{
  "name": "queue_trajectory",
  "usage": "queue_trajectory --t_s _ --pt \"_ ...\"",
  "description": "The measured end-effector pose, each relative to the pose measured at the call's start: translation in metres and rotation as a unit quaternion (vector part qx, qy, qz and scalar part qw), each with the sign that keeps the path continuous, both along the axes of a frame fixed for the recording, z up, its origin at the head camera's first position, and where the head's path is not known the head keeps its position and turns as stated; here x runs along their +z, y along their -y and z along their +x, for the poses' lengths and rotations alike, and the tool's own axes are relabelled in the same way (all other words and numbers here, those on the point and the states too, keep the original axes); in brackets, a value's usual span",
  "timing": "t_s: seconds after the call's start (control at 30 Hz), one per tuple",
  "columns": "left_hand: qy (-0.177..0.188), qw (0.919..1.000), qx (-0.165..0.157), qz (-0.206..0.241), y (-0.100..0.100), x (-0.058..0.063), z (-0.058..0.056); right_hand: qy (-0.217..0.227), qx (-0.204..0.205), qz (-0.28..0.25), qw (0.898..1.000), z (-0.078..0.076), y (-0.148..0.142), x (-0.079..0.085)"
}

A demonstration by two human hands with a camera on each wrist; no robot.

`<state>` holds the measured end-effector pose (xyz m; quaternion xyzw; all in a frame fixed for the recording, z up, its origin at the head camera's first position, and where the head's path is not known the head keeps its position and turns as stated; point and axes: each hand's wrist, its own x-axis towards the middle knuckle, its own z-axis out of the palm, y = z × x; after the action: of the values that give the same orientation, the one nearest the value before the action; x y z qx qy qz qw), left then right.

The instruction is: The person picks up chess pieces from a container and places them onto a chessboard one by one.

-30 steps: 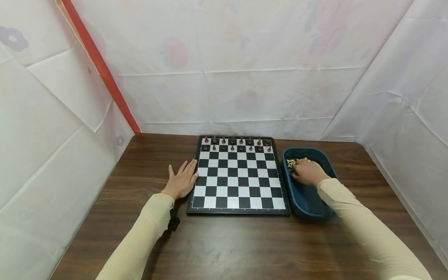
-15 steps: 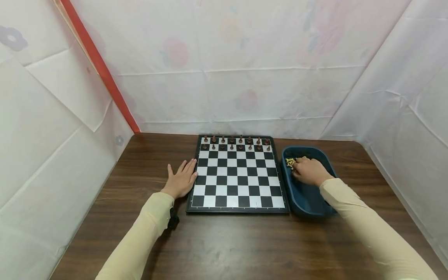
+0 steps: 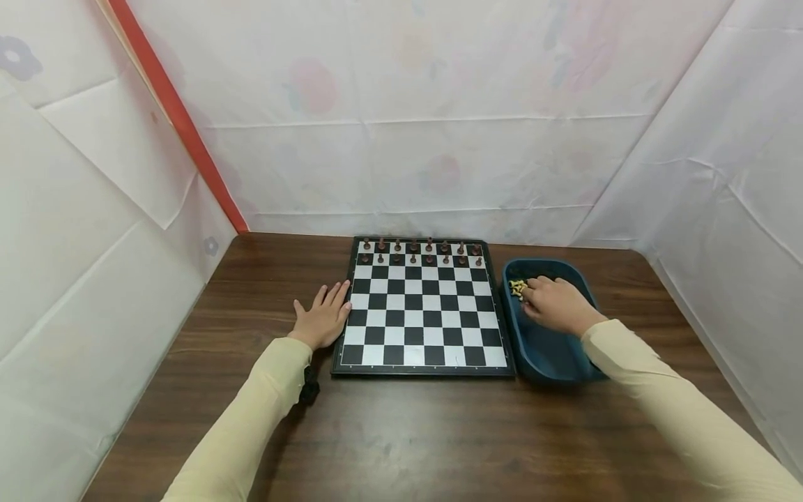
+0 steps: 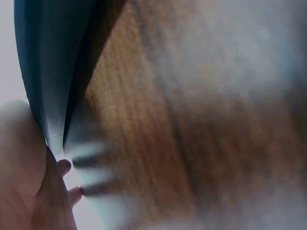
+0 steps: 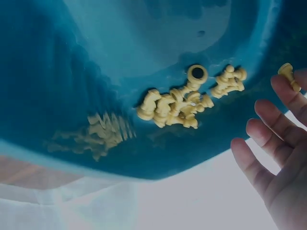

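In the head view my left hand (image 3: 321, 321) lies with spread fingers against the left edge of a black-and-white chessboard (image 3: 414, 301). The left wrist view shows part of that hand (image 4: 21, 163) beside the dark board edge (image 4: 53, 62). My right hand (image 3: 560, 305) reaches into a blue tray (image 3: 552, 359) right of the board. Seen from the right wrist, its forefinger and thumb pinch a cream chess piece (image 5: 289, 76), while the other fingers (image 5: 249, 160) are extended. More cream chess pieces (image 5: 175, 108) lie heaped on the tray floor close by.
Two rows of dark reddish-brown chess pieces (image 3: 413, 247) stand along the board's far side. The brown wooden table (image 3: 401, 439) is bounded by white patterned sheeting (image 3: 389, 167) at the back and sides. A red strip (image 3: 188, 132) runs up the left corner.
My right hand has shifted slightly to the right inside the tray. The left hand keeps its place at the board, and the head view has tilted a little.
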<state>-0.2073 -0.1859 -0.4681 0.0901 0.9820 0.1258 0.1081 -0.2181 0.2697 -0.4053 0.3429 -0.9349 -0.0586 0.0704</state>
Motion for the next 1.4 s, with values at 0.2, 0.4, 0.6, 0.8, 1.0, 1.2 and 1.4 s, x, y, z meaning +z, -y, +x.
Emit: queue_trajectory --t_s 0.2,0.4,0.6,0.8,1.0,1.2,1.4 --pt "0.006 1.0000 -0.001 -0.004 0.001 0.003 -0.001 -0.001 0.010 -0.001 1.000 0.005 0.004 0.010" --pt "0.002 1.0000 0.001 -0.003 0.001 0.004 -0.002 -0.012 0.022 -0.007 1.000 0.009 0.007 0.017" --pt "-0.001 1.0000 0.007 0.005 0.002 0.003 -0.002 -0.022 0.040 0.004 0.999 0.016 0.018 0.022" --pt "-0.004 0.9999 0.011 0.012 0.002 0.003 -0.001 -0.020 0.053 0.008 0.998 0.023 0.030 0.023" --pt "-0.004 0.9998 0.012 0.016 0.001 0.001 0.001 -0.006 0.063 0.019 0.998 0.025 0.041 0.016" --pt "-0.005 0.9998 0.011 0.016 0.001 -0.001 0.002 -0.004 0.083 0.016 0.996 0.026 0.048 0.008" --pt "-0.004 0.9998 0.009 0.015 0.000 0.000 0.002 -0.004 0.101 0.024 0.995 0.026 0.054 0.004"
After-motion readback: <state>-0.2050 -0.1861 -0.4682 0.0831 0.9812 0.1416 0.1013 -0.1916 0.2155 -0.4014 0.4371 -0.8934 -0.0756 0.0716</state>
